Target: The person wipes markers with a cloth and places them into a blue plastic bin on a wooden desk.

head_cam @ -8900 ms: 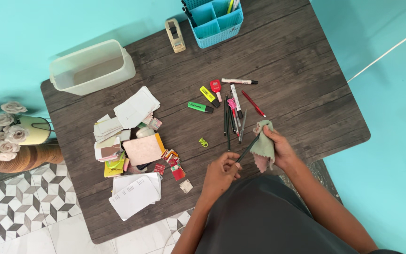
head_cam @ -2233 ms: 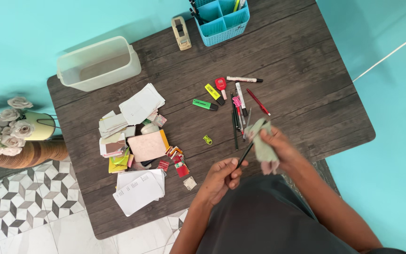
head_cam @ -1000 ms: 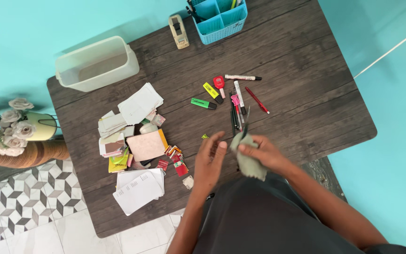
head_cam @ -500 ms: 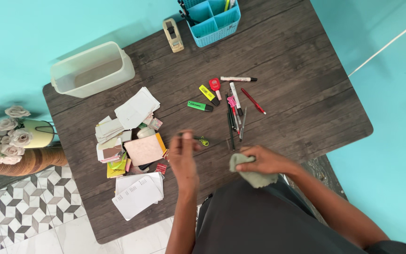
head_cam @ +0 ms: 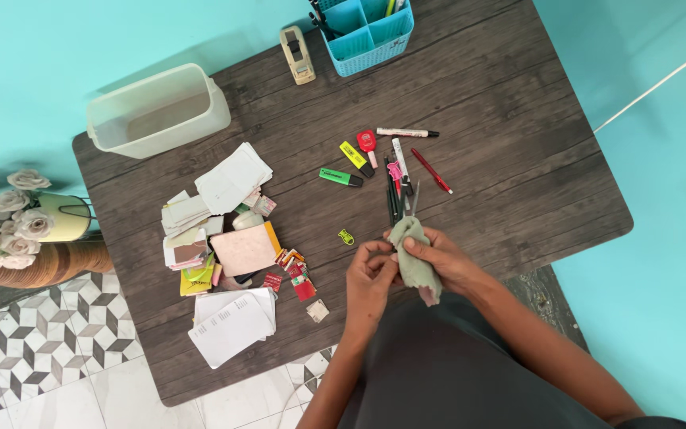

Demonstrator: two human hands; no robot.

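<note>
Right hand [head_cam: 446,262] clamps cloth [head_cam: 416,256], left hand [head_cam: 371,274] pinches its edge; a tug may scatter pens [head_cam: 400,195].

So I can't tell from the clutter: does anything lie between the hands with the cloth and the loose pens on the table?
Nothing visible does. The right hand holds the cloth and the left hand meets it, right at the near ends of the pens. The yellow clip lies off to the left.
</note>
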